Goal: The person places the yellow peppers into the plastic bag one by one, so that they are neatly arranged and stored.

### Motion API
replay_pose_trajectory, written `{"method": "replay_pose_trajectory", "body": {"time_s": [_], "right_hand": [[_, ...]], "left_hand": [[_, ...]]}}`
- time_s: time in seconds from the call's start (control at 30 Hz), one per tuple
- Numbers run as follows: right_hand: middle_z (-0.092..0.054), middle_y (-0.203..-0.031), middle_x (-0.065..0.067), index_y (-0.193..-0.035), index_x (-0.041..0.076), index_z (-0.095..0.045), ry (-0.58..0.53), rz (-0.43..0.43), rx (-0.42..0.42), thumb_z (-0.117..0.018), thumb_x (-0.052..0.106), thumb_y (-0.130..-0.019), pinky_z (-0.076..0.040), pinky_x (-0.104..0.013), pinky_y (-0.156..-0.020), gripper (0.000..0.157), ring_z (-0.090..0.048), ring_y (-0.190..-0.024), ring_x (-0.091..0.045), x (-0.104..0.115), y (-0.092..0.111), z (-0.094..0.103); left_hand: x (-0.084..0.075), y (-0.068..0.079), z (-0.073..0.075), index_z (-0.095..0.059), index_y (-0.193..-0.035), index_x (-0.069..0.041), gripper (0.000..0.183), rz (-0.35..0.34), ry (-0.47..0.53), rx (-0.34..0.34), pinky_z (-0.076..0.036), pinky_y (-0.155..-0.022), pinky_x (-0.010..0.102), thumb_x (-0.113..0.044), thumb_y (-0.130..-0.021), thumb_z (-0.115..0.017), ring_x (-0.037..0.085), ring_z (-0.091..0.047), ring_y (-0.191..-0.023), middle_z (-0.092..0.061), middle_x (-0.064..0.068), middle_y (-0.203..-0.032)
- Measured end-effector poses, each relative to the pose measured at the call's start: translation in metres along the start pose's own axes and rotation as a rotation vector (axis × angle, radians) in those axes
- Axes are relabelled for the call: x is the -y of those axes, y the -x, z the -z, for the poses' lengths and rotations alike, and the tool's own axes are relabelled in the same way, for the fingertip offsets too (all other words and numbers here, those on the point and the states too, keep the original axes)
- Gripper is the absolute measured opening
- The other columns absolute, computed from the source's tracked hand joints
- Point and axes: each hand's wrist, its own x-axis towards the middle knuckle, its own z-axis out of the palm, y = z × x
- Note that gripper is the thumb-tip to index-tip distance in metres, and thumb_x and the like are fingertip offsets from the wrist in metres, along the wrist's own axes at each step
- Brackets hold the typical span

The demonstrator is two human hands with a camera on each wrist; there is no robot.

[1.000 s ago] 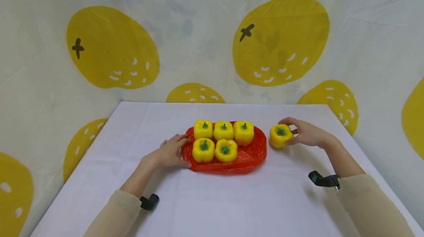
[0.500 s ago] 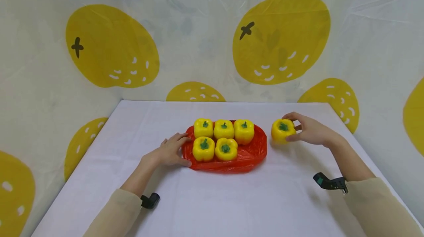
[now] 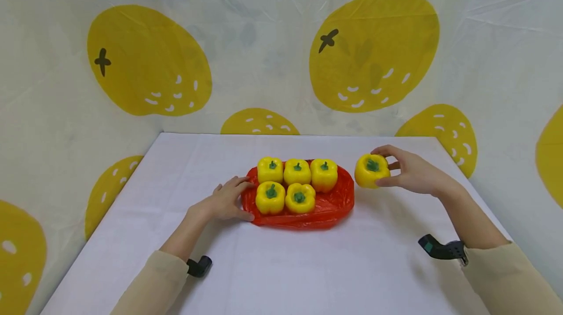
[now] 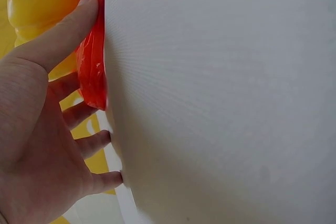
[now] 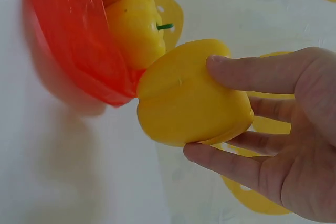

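In the head view a yellow bell pepper (image 3: 369, 173) with a green stem is held up just right of a red, plastic-covered shallow container (image 3: 330, 212). My right hand (image 3: 411, 172) grips this pepper between thumb and fingers; the right wrist view shows the pepper (image 5: 189, 98) raised off the tabletop. Several more yellow peppers (image 3: 297, 173) stand in two rows in the container, with bare red plastic at its right end. My left hand (image 3: 226, 201) rests spread against the container's left end. Its thumb (image 4: 68, 35) touches the red side (image 4: 93, 66) in the left wrist view.
A white cloth covers the table (image 3: 299, 271). Behind it hangs a pale curtain (image 3: 264, 60) printed with large yellow fruit. Black cameras sit on both wrists, the left camera (image 3: 199, 266) low over the cloth.
The right hand has lifted the pepper from the table, first up and slightly right, then left toward the container. The left hand and the container have stayed in place.
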Motion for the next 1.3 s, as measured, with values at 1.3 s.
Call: {"method": "replay_pose_trajectory", "body": {"time_s": [1.3], "right_hand": [[-0.054,-0.143,-0.012,-0.144,0.012,-0.049,-0.065,0.039,0.117,-0.084,0.031,-0.086,-0.061,-0.041,-0.085,0.071,-0.056,-0.121,-0.039,0.042,-0.014,-0.052]], "left_hand": [[0.000,0.000,0.001,-0.046,-0.153,-0.020,0.088,-0.007,0.001,0.003,-0.011,-0.118,0.070,-0.046,-0.079,-0.086,0.038,-0.015,-0.154,-0.031,0.012,-0.164]]}}
